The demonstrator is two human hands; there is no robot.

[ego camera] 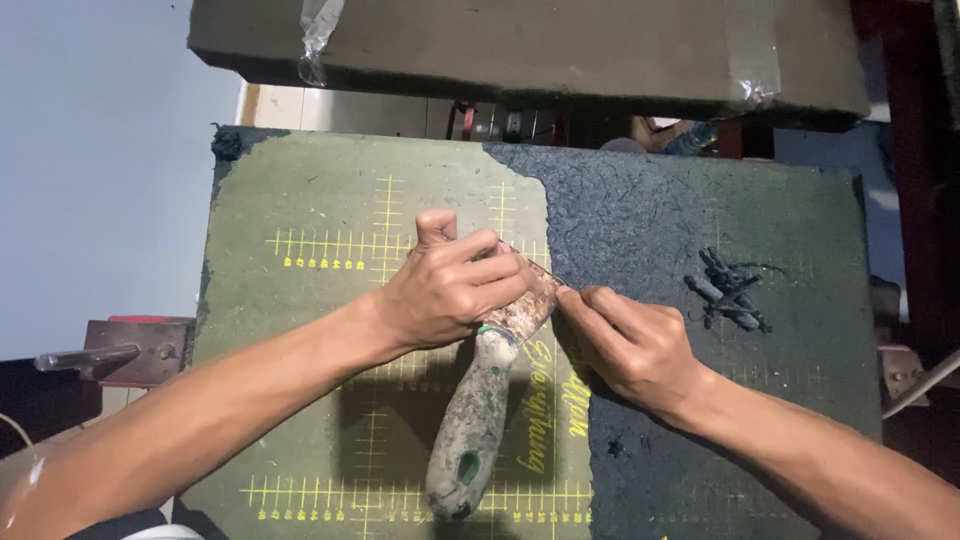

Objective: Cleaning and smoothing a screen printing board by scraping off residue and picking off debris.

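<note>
A green mat (300, 400) with yellow grid lines covers most of the view. Its right part is covered by a black, rough layer (700, 230), and the edge of this layer runs from the top down through the middle of the mat. Above the mat there is a thick grey slab (520, 40) with pieces of clear tape on it. At the left side, beside the mat, a dark red metal block (140, 350) with a handle is visible.

The left hand (450, 285) comes from the lower left and lies over the blade of a scraper (485, 400). Its fingers are bent and closed around the blade part, with the thumb pointing up. The scraper has a rusty metal blade and a dirty handle with green spots. The handle lies on the green part of the mat, tilted, with its end pointing to the lower edge of the picture. The blade is at the border between green and black.

The right hand (630, 345) comes from the lower right and rests on the black layer. Its fingers are narrow, pressed together, and the tips touch the corner of the blade; I cannot tell if they pinch something small there.

On the black layer, well apart from the hands to the right, lies a small heap of black scraps (728, 290).
</note>
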